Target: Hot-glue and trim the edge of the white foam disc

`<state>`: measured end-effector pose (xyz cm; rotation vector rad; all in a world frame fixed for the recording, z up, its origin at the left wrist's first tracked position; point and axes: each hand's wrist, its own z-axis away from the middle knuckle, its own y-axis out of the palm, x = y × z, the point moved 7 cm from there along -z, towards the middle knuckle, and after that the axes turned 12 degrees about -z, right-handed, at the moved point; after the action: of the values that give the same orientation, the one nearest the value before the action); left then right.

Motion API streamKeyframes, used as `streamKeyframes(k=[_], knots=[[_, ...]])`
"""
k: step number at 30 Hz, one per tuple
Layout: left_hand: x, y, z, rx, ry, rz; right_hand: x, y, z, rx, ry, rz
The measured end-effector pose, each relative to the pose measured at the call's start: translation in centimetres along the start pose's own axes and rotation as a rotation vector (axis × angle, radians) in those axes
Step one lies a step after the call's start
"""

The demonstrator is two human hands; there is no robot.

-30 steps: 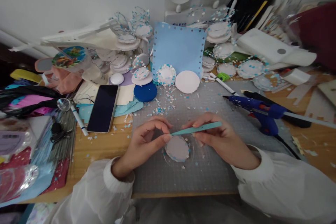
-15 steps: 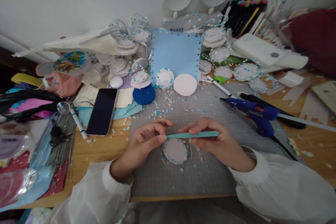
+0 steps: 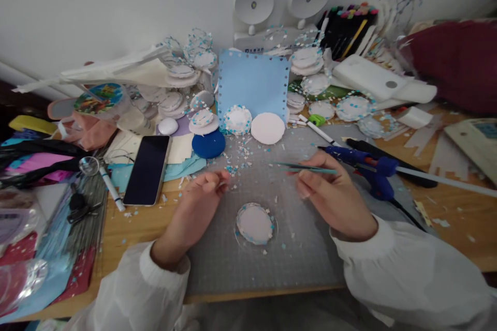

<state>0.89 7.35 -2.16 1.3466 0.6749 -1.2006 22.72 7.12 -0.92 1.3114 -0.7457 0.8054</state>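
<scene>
Teal tweezers rest in my right hand, between thumb and fingers, with their tips pointing left over the grey cutting mat. My left hand hovers at the mat's left side. Its fingers are curled together, and whatever they may hold is too small to make out. Between and below my hands lies a round white disc edged with tiny white and blue pieces, with a thin clear ring around it. Neither hand touches this disc.
A blue glue gun lies right of my right hand. Left are a phone and a white pen. A blue disc, a plain white disc and a blue card stand behind. Loose bits are scattered there.
My left hand has come away from the tweezers and moved left. My right hand has lifted them up and to the right, away from the round disc.
</scene>
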Motion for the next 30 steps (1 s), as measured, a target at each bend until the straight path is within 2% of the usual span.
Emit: streamKeyframes(k=[6,15,24,30], knots=[[-0.2,0.6,-0.2,0.007,-0.074,0.140,0.0,0.0,-0.4,-0.036,0.091,-0.063],[0.2,0.8,-0.1,0.036,-0.072,0.236,-0.3,-0.3,-0.4,-0.069,0.059,-0.065],[-0.4,-1.4,-0.5,-0.174,0.129,0.077,-1.1,-0.4,-0.7,-0.063,0.085,-0.017],[-0.7,-2.4,-0.2,-0.307,0.205,-0.021,-1.3,-0.2,-0.7,-0.062,0.118,-0.020]])
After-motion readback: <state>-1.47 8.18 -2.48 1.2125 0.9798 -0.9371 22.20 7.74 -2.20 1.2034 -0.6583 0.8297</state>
